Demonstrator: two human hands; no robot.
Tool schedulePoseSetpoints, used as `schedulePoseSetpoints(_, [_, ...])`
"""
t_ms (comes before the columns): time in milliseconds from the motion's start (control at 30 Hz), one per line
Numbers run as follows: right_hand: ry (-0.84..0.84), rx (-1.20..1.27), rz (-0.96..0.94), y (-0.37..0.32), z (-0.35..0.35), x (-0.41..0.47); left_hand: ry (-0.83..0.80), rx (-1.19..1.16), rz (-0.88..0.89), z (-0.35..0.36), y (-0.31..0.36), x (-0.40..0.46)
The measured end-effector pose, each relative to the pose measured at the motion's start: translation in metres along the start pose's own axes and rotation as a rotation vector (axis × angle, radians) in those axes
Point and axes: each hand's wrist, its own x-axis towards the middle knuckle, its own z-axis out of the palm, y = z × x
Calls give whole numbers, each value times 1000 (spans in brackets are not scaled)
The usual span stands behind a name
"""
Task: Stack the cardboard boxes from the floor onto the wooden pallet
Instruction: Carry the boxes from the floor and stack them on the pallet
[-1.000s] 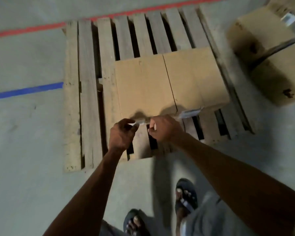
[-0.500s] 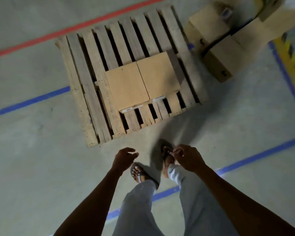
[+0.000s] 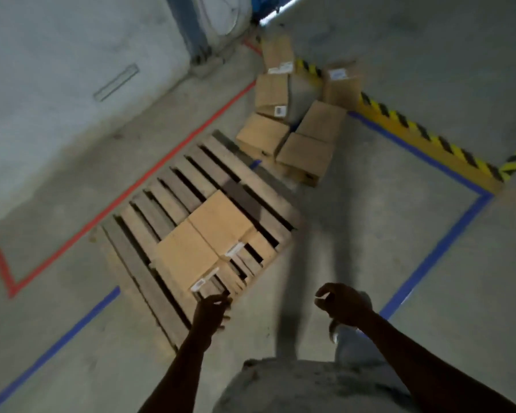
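A wooden pallet (image 3: pixel 173 186) lies on the concrete floor, running diagonally through the middle of the view. Two cardboard boxes sit side by side on its near end: the nearer box (image 3: pixel 185 257) and the farther box (image 3: pixel 221 222), each with a white label on its front. Several more cardboard boxes (image 3: pixel 304 150) lie in a loose pile on the floor beyond the pallet's far corner. My left hand (image 3: pixel 212 308) hangs in front of the pallet's near edge, fingers loosely curled, empty. My right hand (image 3: pixel 340 302) is over bare floor, loosely curled, holding nothing.
A yellow-and-black striped curb (image 3: pixel 423 138) runs behind the pile. Red tape (image 3: pixel 161 171) and blue tape (image 3: pixel 435 251) mark the floor. A concrete wall (image 3: pixel 72 70) rises at the left. My trouser leg (image 3: pixel 352 344) shows below my right hand.
My hands let go of the nearer box on the pallet and pulled back empty. I stood up and the view swung right, bringing the pile of boxes into sight.
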Motion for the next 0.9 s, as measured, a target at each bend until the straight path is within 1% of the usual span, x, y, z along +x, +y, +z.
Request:
schedulePoseSetpoints(67, [-47,4,19,25,-40,4,-56,-80,-38,50,42,-11])
schedulePoseSetpoints(133, [-67,2,39,57,-82,11,-104,-176,-29,101,89,-18])
schedulePoseSetpoints(233, [-47,23,111,99,-148,14,-206,-114,32,174,163,-24])
schedulePoseSetpoints(333, [44,114,154,135,-206,27,-304,-72,131,225,228,-26])
schedulePoseSetpoints(433, [102,215,203,154,-256,41,-316,-125,114,255,280,-8])
schedulePoseSetpoints(500, [156,351,258,156,-286,48,-307,-216,83,271,310,8])
schedulePoseSetpoints(600, [245,529,333,162,-324,63,-230,-261,84,291,349,40])
schedulePoseSetpoints(667, [237,558,352,166,-352,81,-222,-298,51,308,379,65])
schedulePoseSetpoints(767, [208,572,361,168,-397,121,-210,-279,15,336,429,102])
schedulePoseSetpoints(900, [194,531,401,149,-461,178,-264,-146,-42,364,501,149])
